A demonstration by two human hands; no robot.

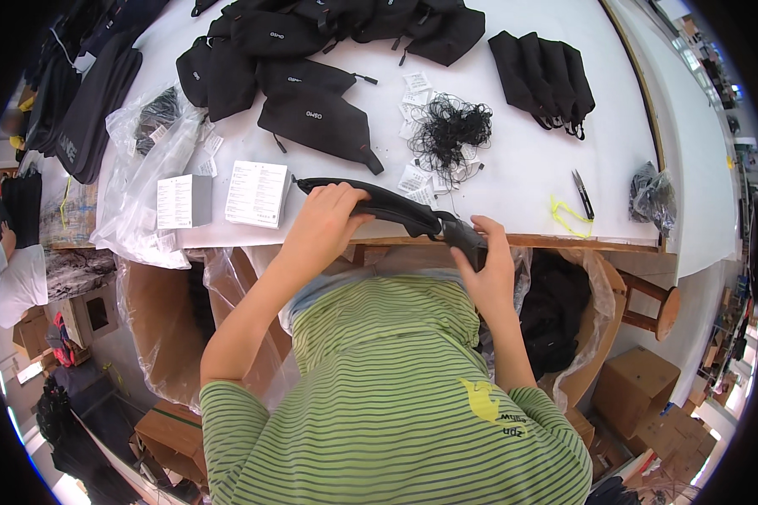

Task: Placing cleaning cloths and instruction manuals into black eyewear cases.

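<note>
Near the table's front edge I hold a black fabric pouch (392, 205) edge-on, stretched between both hands. My left hand (324, 219) is closed on its left part, with fingers over the top. My right hand (488, 268) grips its right end, thumb and fingers on either side of a dark, shiny flap (461, 236). The inside of the pouch is hidden. Just beyond it lie a tangle of thin black cords (451, 130) and several white paper tags (414, 178). More black pouches (316, 122) are heaped at the far middle of the table.
Two stacks of white printed cards (258, 194) (184, 202) stand left, beside clear plastic bags (135, 198). Folded black pouches (543, 80) lie far right. A black pen (583, 195) and a yellow cord (569, 217) are nearer. Plastic-lined cartons (164, 320) stand below the table edge.
</note>
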